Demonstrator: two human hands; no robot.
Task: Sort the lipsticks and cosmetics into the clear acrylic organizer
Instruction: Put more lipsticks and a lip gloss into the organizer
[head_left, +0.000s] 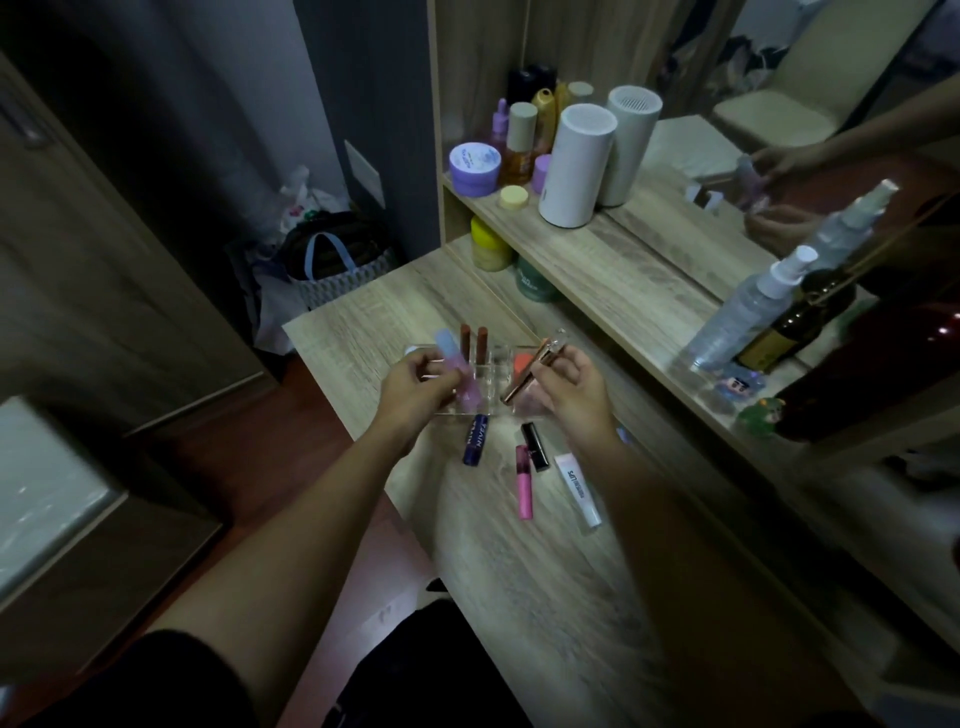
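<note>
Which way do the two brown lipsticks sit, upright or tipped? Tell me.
Upright. The two brown lipsticks stand side by side in the organizer's back slots, tops pointing up above its rim.

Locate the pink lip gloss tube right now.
Head view: the pink lip gloss tube lies flat on the wooden table, near side of the clear organizer, between the dark blue tube and the white tube.
</note>
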